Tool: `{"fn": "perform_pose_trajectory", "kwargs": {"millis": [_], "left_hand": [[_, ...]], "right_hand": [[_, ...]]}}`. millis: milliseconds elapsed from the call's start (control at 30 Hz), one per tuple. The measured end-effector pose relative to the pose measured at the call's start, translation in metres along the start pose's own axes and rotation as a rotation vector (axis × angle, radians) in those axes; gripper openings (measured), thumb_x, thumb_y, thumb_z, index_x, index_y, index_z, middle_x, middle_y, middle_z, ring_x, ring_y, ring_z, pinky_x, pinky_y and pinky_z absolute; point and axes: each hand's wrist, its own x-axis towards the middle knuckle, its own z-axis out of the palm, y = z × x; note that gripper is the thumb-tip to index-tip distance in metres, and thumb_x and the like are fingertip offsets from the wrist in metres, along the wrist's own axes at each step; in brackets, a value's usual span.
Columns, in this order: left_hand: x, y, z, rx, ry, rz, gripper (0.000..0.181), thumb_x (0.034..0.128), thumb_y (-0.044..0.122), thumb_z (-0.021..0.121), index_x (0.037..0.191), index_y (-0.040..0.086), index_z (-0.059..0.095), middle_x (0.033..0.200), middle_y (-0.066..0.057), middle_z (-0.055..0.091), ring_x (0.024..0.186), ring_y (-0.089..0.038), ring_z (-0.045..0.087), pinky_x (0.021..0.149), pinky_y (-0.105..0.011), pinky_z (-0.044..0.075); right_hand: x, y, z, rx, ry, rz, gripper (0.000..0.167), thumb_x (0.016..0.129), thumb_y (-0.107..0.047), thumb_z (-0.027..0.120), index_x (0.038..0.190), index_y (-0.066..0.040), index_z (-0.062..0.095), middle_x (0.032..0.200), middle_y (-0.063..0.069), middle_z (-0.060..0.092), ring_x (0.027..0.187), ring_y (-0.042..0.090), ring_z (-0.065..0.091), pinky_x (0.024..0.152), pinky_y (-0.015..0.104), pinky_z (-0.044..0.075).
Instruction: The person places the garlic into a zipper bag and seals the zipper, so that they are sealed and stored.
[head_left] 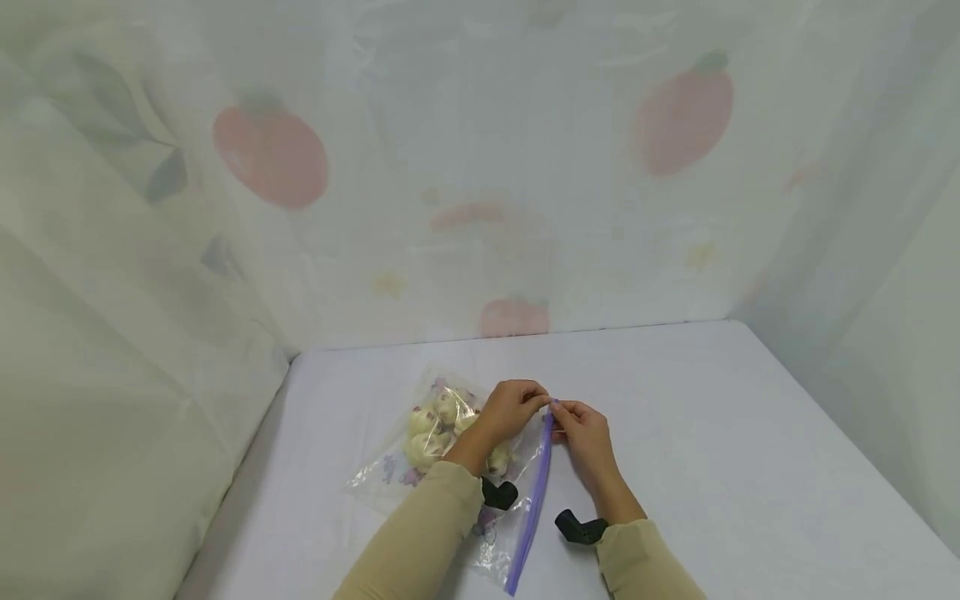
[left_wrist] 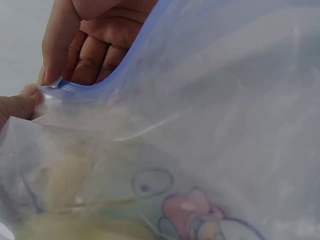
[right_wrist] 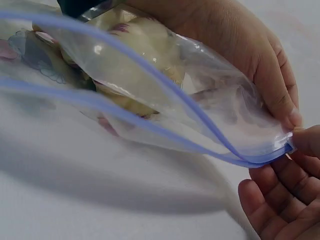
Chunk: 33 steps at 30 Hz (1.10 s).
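A clear zip bag [head_left: 480,542] with printed cartoon figures lies on the table, its purple-blue zip strip [head_left: 534,504] facing right. Inside are several pale yellow, roundish pieces [head_left: 427,446] with reddish-purple marks; their kind is unclear. My left hand [head_left: 512,410] reaches across the bag and pinches its far corner by the zip's end. Close beside it, my right hand [head_left: 588,437] pinches the same end between thumb and finger, at a small slider [right_wrist: 289,146]. Toward the other end, the two zip strips [right_wrist: 165,82] stand apart, so the mouth gapes. Some pieces are hidden behind the left forearm.
The white table [head_left: 750,467] stretches out on both sides of the bag. A pale curtain [head_left: 450,125] with fruit prints hangs behind it, and more sheeting [head_left: 97,375] flanks the left. A black wrist mount [head_left: 581,528] sticks out from the right sleeve.
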Motion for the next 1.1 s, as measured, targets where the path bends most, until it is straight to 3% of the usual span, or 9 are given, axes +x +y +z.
{"fn": "perform_pose_trajectory", "kwargs": {"millis": [200,367,567,633,767,933,1100], "left_hand": [[0.0,-0.001,0.003,-0.054,0.06,-0.046,0.016,0.0961,0.028,0.064,0.092,0.016,0.075,0.084,0.006,0.07,0.068,-0.004,0.053,0.062,-0.021,0.046],[0.001,-0.003,0.004,-0.061,0.071,-0.086,0.018,0.0964,0.031,0.063,0.095,0.017,0.074,0.082,0.007,0.069,0.069,-0.004,0.054,0.062,-0.022,0.047],[0.001,-0.003,0.002,-0.01,0.034,-0.1,0.035,0.0933,0.037,0.066,0.118,0.013,0.07,0.092,0.003,0.07,0.077,-0.01,0.058,0.068,-0.027,0.049],[0.002,-0.004,0.001,0.013,0.026,-0.079,0.033,0.093,0.036,0.067,0.116,0.013,0.072,0.096,0.004,0.072,0.082,-0.011,0.061,0.072,-0.027,0.05],[0.003,-0.002,0.001,-0.004,0.028,-0.063,0.016,0.0937,0.029,0.067,0.097,0.016,0.077,0.092,0.005,0.074,0.084,-0.009,0.065,0.074,-0.025,0.052],[0.0,-0.002,0.003,-0.032,0.046,-0.072,0.015,0.0943,0.03,0.067,0.096,0.018,0.076,0.092,0.007,0.073,0.075,-0.005,0.06,0.066,-0.022,0.05],[0.001,-0.004,0.009,-0.011,0.099,-0.064,0.015,0.0943,0.031,0.066,0.094,0.019,0.076,0.09,0.007,0.073,0.071,-0.004,0.056,0.061,-0.021,0.046]], "right_hand": [[-0.005,0.001,-0.001,-0.057,-0.045,0.072,0.025,0.093,-0.015,0.067,0.098,0.009,0.066,0.075,0.003,0.067,0.063,0.011,0.063,0.06,0.026,0.057],[-0.007,0.002,0.0,-0.053,-0.05,0.068,0.022,0.093,-0.014,0.067,0.097,0.008,0.067,0.075,0.006,0.067,0.061,0.012,0.061,0.058,0.026,0.056],[-0.004,0.007,0.004,-0.016,-0.075,0.026,0.026,0.094,-0.015,0.067,0.1,0.009,0.066,0.074,0.005,0.067,0.059,0.013,0.06,0.056,0.027,0.055],[-0.002,0.009,0.005,-0.017,-0.079,0.022,0.029,0.094,-0.019,0.067,0.102,0.009,0.066,0.073,0.004,0.066,0.059,0.013,0.059,0.055,0.026,0.054],[-0.002,0.011,0.006,-0.051,-0.082,0.018,0.035,0.094,-0.028,0.067,0.103,0.006,0.068,0.068,0.003,0.061,0.055,0.013,0.056,0.051,0.025,0.052],[-0.006,0.01,0.005,-0.138,-0.087,0.006,0.033,0.097,-0.03,0.063,0.093,0.003,0.068,0.058,0.003,0.051,0.042,0.014,0.05,0.042,0.027,0.048],[-0.012,0.008,0.002,-0.21,-0.111,-0.005,0.029,0.099,-0.023,0.058,0.09,0.003,0.068,0.056,0.005,0.052,0.04,0.016,0.051,0.041,0.028,0.047]]}}
